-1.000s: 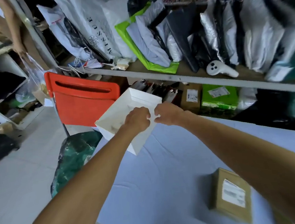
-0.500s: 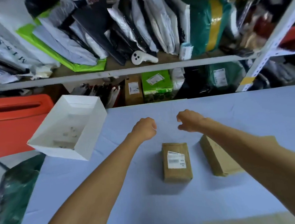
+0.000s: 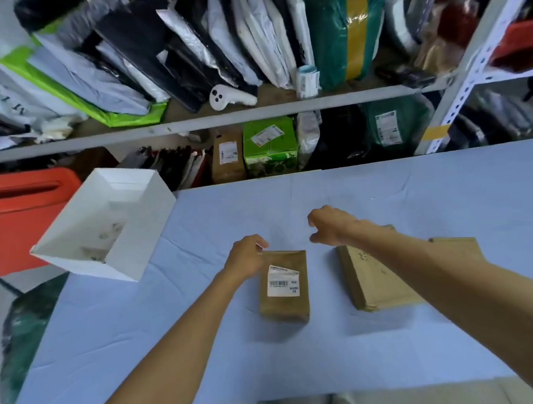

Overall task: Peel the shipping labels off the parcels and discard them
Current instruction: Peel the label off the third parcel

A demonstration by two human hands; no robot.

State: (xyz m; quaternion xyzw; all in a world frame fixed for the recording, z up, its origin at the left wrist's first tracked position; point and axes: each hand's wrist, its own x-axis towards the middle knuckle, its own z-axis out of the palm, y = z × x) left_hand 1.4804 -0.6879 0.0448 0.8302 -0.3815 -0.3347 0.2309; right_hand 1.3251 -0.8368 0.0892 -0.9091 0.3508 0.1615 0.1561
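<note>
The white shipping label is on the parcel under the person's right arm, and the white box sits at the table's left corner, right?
Not quite. The head view shows the shipping label on the left parcel, by the left hand; the right parcel, under the right arm, shows none. The white box does sit at the left corner of the table.

Blue-covered table (image 3: pixel 420 204): labelled brown parcel (image 3: pixel 284 308) at centre, second brown parcel (image 3: pixel 372 284) just right, white box (image 3: pixel 140 245) at far-left corner.
</note>
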